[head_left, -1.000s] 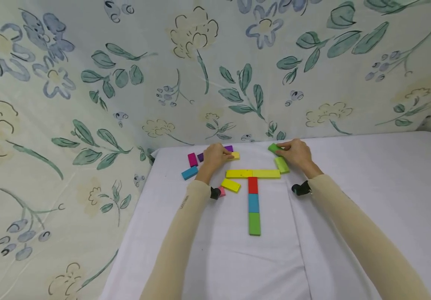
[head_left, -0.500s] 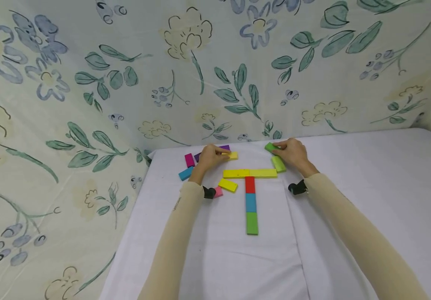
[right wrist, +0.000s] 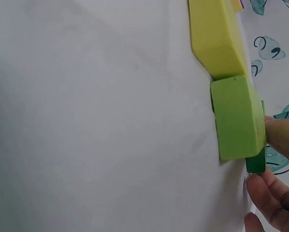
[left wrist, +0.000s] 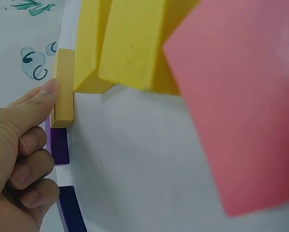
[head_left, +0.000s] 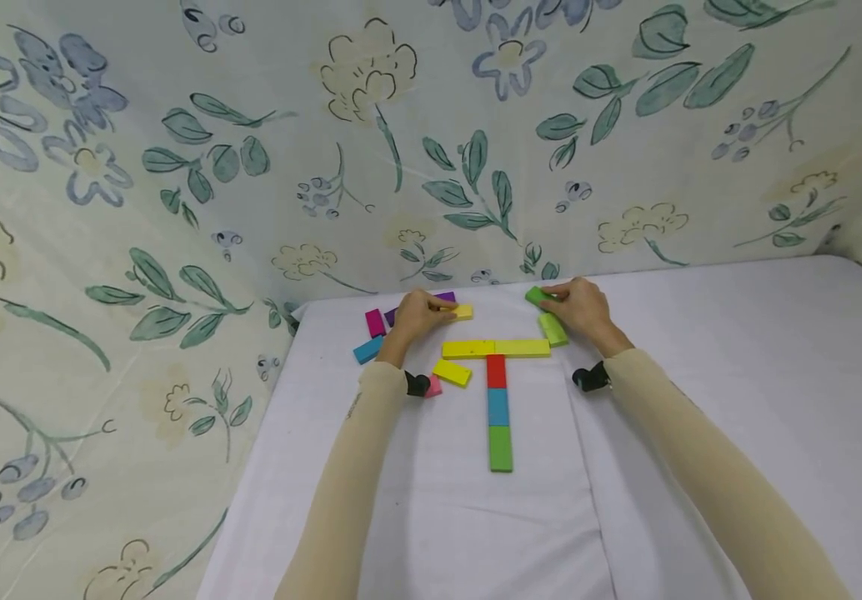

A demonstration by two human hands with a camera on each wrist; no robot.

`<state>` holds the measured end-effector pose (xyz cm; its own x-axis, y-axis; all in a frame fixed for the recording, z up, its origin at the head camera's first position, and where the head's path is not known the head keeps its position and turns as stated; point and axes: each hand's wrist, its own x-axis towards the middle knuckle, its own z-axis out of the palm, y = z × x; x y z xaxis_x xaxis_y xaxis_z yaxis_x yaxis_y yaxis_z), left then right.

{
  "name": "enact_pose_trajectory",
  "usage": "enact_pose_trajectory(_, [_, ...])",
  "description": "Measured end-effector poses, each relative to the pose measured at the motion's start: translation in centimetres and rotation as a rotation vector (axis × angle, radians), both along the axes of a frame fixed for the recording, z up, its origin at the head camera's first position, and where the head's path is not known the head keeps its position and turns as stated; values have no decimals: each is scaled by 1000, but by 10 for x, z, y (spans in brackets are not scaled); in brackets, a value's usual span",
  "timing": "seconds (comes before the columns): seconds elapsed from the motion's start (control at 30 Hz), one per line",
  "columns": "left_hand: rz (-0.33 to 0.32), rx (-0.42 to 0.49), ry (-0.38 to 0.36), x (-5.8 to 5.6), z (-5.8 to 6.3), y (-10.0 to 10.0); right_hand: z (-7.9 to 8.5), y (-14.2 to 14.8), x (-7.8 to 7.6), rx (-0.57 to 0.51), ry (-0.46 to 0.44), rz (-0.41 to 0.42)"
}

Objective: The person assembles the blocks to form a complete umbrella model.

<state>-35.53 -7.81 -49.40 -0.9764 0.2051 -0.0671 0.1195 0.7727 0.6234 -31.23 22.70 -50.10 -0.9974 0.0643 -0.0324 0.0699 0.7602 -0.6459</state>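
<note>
My left hand [head_left: 422, 313] pinches a pale orange-yellow block [head_left: 464, 312] at the far side of the table, thumb and forefinger at its left end. Purple blocks [left wrist: 59, 145] lie beside the curled fingers in the left wrist view. My right hand [head_left: 583, 308] holds a dark green block [head_left: 539, 295] between thumb and fingers; in the right wrist view, a light green block [right wrist: 237, 121] partly covers it. Between the hands, two yellow blocks [head_left: 468, 349] form a bar. Below it a red block [head_left: 496, 372], a blue block [head_left: 498, 407] and a green block [head_left: 501, 448] make a T's stem.
Loose blocks lie left of the T: yellow [head_left: 452, 372], pink [head_left: 434, 386], blue [head_left: 368, 350] and magenta [head_left: 374, 322]. A white cloth [head_left: 461, 533] covers the table. Flowered fabric [head_left: 251, 150] hangs behind and to the left of it.
The whole scene has shifted slightly left in the head view. Both hands keep their places on the same blocks, and the blocks' arrangement looks unchanged.
</note>
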Motion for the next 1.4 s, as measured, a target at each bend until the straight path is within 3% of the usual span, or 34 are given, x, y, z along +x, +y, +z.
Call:
enact_pose_trajectory(0.43, [-10,-26,30,-7,2,14,-2,-4,-2,-17,14,18])
enact_pose_trajectory(0.57, [-34,2,39,-6,2,16,0,-4,0,-16,18,12])
enact_pose_trajectory(0.8, [-12,68,18,-5,-1,13,1,-2,2,-8,39,19])
enact_pose_trajectory(1.4, [-67,133,-26,-10,-2,18,-1,5,0,-13,23,37])
